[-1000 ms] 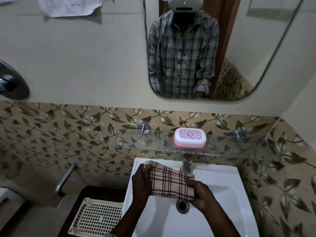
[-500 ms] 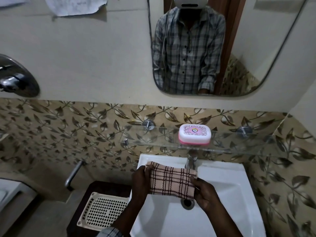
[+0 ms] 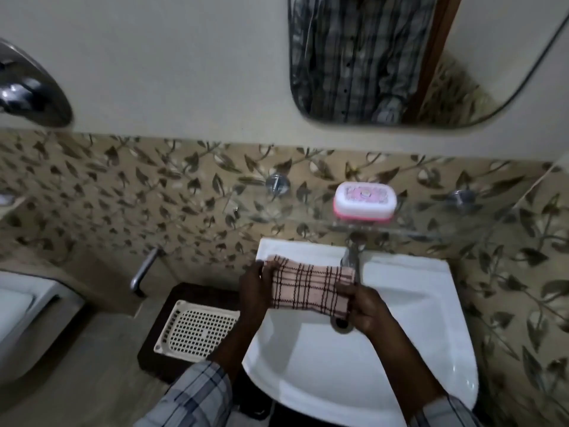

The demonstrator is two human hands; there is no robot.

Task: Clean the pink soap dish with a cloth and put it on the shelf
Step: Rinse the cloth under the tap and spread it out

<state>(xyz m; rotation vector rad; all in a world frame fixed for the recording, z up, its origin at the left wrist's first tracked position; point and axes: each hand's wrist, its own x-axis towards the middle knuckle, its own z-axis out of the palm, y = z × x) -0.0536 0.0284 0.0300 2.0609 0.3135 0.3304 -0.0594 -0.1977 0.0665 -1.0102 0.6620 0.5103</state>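
Observation:
The pink soap dish (image 3: 365,201), with a white lid, rests on the glass shelf (image 3: 431,223) above the basin. Below it, over the white sink (image 3: 415,318), I hold a folded pink checked cloth (image 3: 311,286) stretched between both hands. My left hand (image 3: 254,288) grips its left end and my right hand (image 3: 363,306) grips its right end. Both hands are well below the soap dish and apart from it.
A chrome tap (image 3: 352,257) stands just behind the cloth. A mirror (image 3: 400,57) hangs above the shelf. Left of the sink a white perforated tray (image 3: 197,331) lies on a dark stool, with a metal handle (image 3: 143,271) on the wall and a toilet (image 3: 18,318) further left.
The view has tilted downward, so the mirror and shelf sit higher in frame. My hands keep the cloth stretched over the sink in much the same pose. The soap dish has stayed on the shelf.

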